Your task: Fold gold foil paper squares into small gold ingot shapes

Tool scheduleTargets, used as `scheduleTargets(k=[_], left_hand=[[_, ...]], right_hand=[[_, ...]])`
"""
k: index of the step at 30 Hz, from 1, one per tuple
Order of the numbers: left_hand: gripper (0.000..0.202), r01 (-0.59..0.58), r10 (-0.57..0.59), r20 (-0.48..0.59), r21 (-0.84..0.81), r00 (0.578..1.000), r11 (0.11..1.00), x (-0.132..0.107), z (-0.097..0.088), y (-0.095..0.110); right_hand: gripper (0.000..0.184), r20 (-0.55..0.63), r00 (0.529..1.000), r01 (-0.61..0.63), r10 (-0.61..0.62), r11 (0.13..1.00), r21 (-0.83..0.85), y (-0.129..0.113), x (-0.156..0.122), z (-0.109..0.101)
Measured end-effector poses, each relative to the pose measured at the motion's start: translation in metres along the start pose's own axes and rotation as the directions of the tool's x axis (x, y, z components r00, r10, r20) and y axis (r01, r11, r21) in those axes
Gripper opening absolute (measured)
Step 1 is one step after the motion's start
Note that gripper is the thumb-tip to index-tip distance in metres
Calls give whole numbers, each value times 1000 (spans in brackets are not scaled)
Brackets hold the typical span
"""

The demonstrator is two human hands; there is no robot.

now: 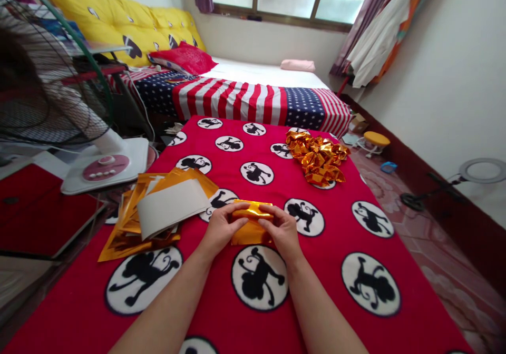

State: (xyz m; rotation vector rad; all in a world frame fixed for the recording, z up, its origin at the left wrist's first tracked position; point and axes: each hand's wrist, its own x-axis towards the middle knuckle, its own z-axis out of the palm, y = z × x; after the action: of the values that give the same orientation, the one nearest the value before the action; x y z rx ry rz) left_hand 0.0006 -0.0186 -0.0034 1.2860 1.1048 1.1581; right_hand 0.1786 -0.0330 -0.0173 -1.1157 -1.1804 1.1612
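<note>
A folded sheet of gold foil paper (250, 223) lies on the red cloth (348, 269) with black monkey prints. My left hand (221, 227) pinches its left edge and my right hand (281, 229) pinches its right edge, fingers curled over the fold. To the left sits a loose stack of gold foil sheets (130, 227), one turned white side up (172, 206). A heap of folded gold foil pieces (318, 158) rests at the far right of the cloth.
A standing fan (59, 96) with a white base (106, 167) is at the left. Behind the cloth is a bed with a stars-and-stripes cover (245, 98) and yellow pillows (122, 22). A ring light (480, 170) and a small stool (375, 139) stand on the floor at right.
</note>
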Motion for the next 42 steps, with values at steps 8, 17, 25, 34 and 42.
scheduleTargets(k=[8,17,25,34,42], left_hand=[[18,-113,130,-109,149,985,982,2,0,-4],[11,-247,266,-58,227,962,942,1,0,-2],[8,-226,250,-72,245,965,943,-2,1,3],[21,-98,104,-120,55,987,994,0,2,-8],[42,-23,16,-98,-66,995,998,0,3,-6]], right_hand=[[15,-31,989,139,-142,985,-100,-6,2,1],[9,-72,988,131,-134,991,-40,-5,2,1],[23,-173,985,12,18,985,170,-6,2,2],[32,-237,971,20,24,983,185,-6,2,4],[36,-233,972,3,37,985,170,-11,2,5]])
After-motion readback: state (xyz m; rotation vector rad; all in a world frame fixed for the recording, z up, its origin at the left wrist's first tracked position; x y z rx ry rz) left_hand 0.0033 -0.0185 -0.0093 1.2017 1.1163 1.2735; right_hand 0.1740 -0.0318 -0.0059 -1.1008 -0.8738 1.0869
